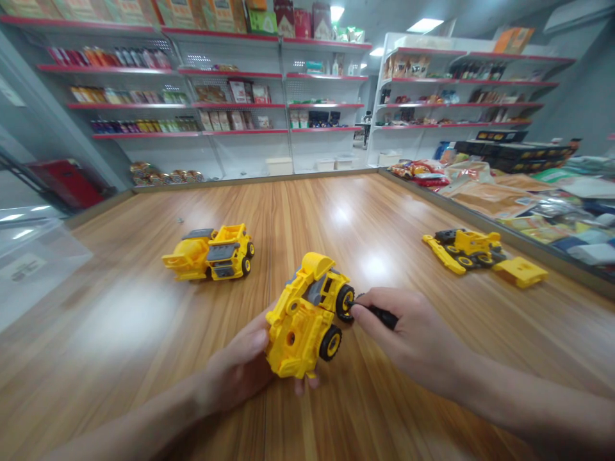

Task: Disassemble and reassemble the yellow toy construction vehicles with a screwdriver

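Note:
A yellow toy construction truck [300,320] with black wheels is held tilted above the table, near the middle of the view. My left hand [247,355] is closed around its left side and underside, with some fingertips showing below it. In my right hand [408,320] is a black-handled screwdriver [382,315]. Its tip meets the hub of the upper wheel [344,302]; whether it sits in a screw is too small to tell. A lower wheel [330,342] also faces right.
Yellow-and-grey toy trucks [225,253] stand at left on the wooden table [298,211]. Yellow toy parts [473,246] and a loose yellow piece [521,272] lie at right. A clear plastic bin [43,256] is at far left. Packaged goods [509,192] sit beyond the table's right edge.

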`<state>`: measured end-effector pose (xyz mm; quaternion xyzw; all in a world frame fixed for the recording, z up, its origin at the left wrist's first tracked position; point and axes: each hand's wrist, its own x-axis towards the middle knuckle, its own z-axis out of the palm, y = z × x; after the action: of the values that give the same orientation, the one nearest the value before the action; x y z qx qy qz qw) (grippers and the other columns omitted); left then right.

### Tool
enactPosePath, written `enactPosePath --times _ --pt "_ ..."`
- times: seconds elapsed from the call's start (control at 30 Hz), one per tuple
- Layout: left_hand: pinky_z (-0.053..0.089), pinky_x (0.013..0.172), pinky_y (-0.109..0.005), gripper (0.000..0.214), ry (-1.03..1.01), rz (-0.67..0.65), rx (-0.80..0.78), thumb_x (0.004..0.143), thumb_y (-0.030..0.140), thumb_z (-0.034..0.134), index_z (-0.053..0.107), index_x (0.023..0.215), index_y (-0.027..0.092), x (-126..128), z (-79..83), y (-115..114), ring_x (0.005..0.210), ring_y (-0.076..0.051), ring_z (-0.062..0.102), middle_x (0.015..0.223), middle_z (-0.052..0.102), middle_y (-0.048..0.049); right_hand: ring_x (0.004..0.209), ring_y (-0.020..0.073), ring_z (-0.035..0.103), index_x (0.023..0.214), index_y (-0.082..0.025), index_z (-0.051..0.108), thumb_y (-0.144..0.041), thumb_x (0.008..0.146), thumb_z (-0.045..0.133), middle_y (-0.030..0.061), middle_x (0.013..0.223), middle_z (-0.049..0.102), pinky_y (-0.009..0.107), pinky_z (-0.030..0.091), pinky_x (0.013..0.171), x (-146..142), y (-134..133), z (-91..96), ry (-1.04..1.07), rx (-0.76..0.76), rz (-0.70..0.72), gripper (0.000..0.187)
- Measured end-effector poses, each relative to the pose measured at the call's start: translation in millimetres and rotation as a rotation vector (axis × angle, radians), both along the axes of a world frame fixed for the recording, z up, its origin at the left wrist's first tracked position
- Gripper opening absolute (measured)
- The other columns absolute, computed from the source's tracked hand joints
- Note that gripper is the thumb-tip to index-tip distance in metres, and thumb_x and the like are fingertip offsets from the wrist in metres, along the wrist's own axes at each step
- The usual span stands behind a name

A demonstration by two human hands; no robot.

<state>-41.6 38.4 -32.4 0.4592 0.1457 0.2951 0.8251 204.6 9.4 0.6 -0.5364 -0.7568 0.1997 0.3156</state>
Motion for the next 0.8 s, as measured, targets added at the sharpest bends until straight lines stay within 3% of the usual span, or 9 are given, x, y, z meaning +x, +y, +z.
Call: enactPosePath --times 0.17,0.33,0.47,0.67,0.8 --pt "0.051 0.086 -0.031 0.057 0.057 0.075 -0.048 0.074 0.028 0.074 0.055 0.128 0.028 5.9 9.7 -2.6 0.102 -0.022 0.062 0.118 0.063 -0.006 0.054 0.0105 0.042 0.064 -0.019 0.049 -0.029 0.096 0.044 -0.0035 0.058 0.046 0.027 0.028 0.053 -1.5 2.0 -3.2 -0.013 -0.022 0.044 0.034" --pt "0.05 0.073 -0.024 0.042 0.082 0.134 -0.094 0.073 0.025 0.076 0.06 0.112 0.025 10.7 10.2 -3.4 0.081 -0.015 0.062 0.097 0.065 -0.0024 0.057 0.0109 0.043 0.064 -0.018 0.051 -0.027 0.095 0.046 -0.0026 0.06 0.047 0.027 0.028 0.055 -1.3 1.3 -3.0 -0.04 -0.004 0.066 0.032" --pt "0.051 0.072 -0.026 0.057 0.109 0.125 -0.112 0.074 0.018 0.073 0.053 0.127 0.029 10.5 7.3 -2.5 0.081 -0.016 0.063 0.099 0.066 -0.0029 0.057 0.0106 0.044 0.066 -0.017 0.053 -0.025 0.093 0.047 -0.0019 0.061 0.05 0.027 0.028 0.055 -1.4 0.2 -2.4 -0.029 -0.005 0.083 0.03" --pt "0.05 0.077 -0.027 0.055 0.148 0.095 0.047 0.081 0.014 0.066 0.052 0.133 0.028 2.8 -3.8 1.4 0.091 -0.018 0.062 0.106 0.067 -0.0057 0.055 0.0103 0.041 0.065 -0.017 0.053 -0.025 0.094 0.044 -0.0025 0.058 0.046 0.027 0.026 0.053 -2.6 -0.2 -0.2 -0.064 -0.065 0.129 0.032" --pt "0.048 0.084 -0.031 0.068 0.194 0.067 0.133 0.08 0.013 0.067 0.042 0.141 0.03 -0.2 -5.9 2.0 0.097 -0.02 0.061 0.115 0.065 -0.0071 0.054 0.0103 0.042 0.066 -0.016 0.054 -0.025 0.094 0.043 -0.0021 0.058 0.048 0.027 0.026 0.052 -0.2 -2.0 2.0 -0.079 -0.123 0.169 0.031"
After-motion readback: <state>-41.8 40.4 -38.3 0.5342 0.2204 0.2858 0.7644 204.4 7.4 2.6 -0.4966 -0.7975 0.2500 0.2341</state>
